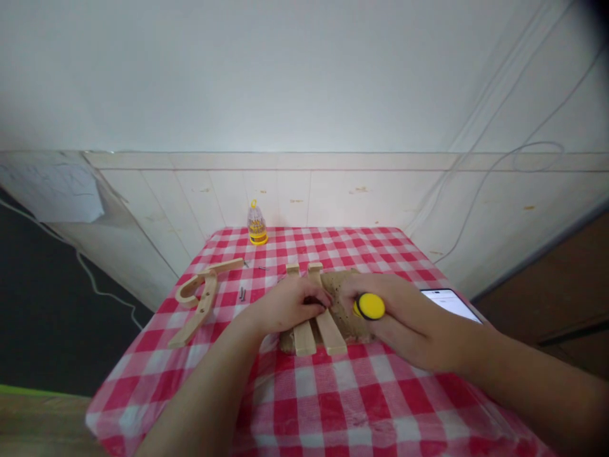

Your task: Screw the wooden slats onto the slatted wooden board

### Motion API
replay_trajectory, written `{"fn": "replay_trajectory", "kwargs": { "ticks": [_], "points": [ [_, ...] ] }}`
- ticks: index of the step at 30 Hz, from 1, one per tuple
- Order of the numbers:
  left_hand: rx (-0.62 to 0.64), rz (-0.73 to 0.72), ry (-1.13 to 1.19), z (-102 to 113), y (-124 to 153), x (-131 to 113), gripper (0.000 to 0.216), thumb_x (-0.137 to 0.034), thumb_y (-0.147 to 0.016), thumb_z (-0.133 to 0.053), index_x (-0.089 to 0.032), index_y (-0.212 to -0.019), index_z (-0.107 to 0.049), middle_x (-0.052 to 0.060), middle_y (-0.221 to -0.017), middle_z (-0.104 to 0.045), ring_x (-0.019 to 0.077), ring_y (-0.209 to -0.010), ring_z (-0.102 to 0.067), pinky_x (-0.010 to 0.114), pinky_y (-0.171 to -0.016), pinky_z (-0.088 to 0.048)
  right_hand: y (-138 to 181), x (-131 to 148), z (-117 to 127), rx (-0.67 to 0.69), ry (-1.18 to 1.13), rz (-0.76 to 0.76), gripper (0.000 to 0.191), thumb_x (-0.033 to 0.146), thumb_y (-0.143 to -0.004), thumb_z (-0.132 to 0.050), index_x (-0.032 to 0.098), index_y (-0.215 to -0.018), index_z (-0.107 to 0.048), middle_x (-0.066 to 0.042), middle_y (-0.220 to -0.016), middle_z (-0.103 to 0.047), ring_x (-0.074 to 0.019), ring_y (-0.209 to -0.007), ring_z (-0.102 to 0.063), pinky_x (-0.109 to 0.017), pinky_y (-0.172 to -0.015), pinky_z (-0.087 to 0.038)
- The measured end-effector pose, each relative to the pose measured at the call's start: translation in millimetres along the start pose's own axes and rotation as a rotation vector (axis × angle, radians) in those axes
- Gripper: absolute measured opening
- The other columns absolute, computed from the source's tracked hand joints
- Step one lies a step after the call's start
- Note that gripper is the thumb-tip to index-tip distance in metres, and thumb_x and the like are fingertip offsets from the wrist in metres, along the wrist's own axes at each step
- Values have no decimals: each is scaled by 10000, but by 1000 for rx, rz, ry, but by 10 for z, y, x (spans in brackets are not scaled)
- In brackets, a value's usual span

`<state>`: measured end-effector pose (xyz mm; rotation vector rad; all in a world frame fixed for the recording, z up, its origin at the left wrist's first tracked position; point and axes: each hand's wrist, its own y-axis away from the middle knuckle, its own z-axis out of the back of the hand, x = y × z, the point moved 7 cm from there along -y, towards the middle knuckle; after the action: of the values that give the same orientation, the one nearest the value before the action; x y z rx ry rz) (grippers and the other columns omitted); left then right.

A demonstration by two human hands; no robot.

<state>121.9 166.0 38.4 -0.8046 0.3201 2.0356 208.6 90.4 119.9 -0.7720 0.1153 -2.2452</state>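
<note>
A wooden piece point(328, 327) made of two pale slats fixed to a brown perforated board lies in the middle of the red-and-white checked table point(333, 406). My left hand point(288, 303) rests on the slats, fingers curled and pressing something small and dark that I cannot make out. My right hand point(404, 317) is closed around a screwdriver with a yellow-capped handle point(370, 306), held over the brown board right next to the left fingertips. The screwdriver's tip is hidden by my fingers.
A curved wooden bracket point(200, 298) lies at the left of the table with loose dark screws point(242, 293) beside it. A small yellow-based container point(257, 225) stands at the far edge. A lit phone point(450, 303) lies at the right edge. White wall behind.
</note>
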Motion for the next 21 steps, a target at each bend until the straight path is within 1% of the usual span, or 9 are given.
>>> {"fn": "replay_trajectory", "kwargs": {
  "ticks": [2,4,7,9,10,13,16,18,21],
  "points": [
    [12,13,49,-10,9,17,227,-116,-776,-531,-170,-933,-686,20,-975,-698,140,-873,-623,229,-799,-470,119,41,24,-92,112,-34,91,136,-681,-397,171,-737,-460,-33,-717,-516,-149,-652,-441,-287,-598,-348],
    [19,32,106,-24,23,46,257,-107,-770,-526,-158,-967,-683,35,-1013,-696,141,-883,-629,227,-790,-482,216,41,-83,-103,202,-104,74,146,-663,-438,174,-724,-469,-35,-719,-516,-163,-672,-447,-300,-610,-344],
    [-14,86,139,-12,41,97,283,-96,-759,-517,-151,-985,-679,45,-1040,-692,145,-901,-633,241,-801,-492,295,-45,-396,20,263,-204,53,159,-694,-488,185,-738,-500,-29,-736,-555,-173,-684,-490,-315,-640,-375],
    [-46,114,137,14,44,111,294,-85,-752,-511,-157,-980,-681,42,-1035,-695,144,-912,-635,251,-825,-491,305,-66,-564,78,322,-145,93,145,-693,-510,190,-771,-530,-35,-770,-585,-191,-715,-526,-329,-653,-401],
    [-57,119,135,27,42,109,299,-76,-747,-507,-159,-973,-683,40,-1031,-697,144,-916,-636,254,-835,-489,307,-83,-603,72,365,-118,120,122,-698,-502,192,-788,-542,-40,-787,-594,-199,-733,-538,-336,-658,-412],
    [-62,100,143,48,32,81,302,-48,-732,-503,-162,-936,-694,38,-1021,-702,141,-926,-637,258,-854,-484,329,-147,-632,30,438,-67,256,51,-722,-444,197,-882,-579,-69,-950,-633,-207,-810,-579,-355,-698,-460],
    [-53,63,152,50,24,51,291,-40,-728,-504,-162,-904,-700,41,-1022,-702,141,-936,-635,256,-864,-481,370,-189,-621,17,365,-20,350,14,-737,-392,203,-948,-597,-69,-1114,-634,-189,-930,-608,-349,-795,-494],
    [-54,46,153,48,23,43,289,-41,-729,-502,-154,-908,-699,50,-1029,-698,145,-942,-631,257,-868,-477,389,-196,-580,-21,331,15,380,6,-744,-376,198,-980,-604,-67,-1120,-644,-182,-999,-607,-344,-851,-495],
    [-66,7,149,44,22,30,287,-42,-727,-503,-145,-914,-696,55,-1026,-690,146,-938,-620,254,-861,-472,387,-205,-520,-59,334,42,425,-11,-741,-358,169,-1042,-598,-80,-1085,-663,-181,-1003,-620,-349,-868,-505]
  ]
}}
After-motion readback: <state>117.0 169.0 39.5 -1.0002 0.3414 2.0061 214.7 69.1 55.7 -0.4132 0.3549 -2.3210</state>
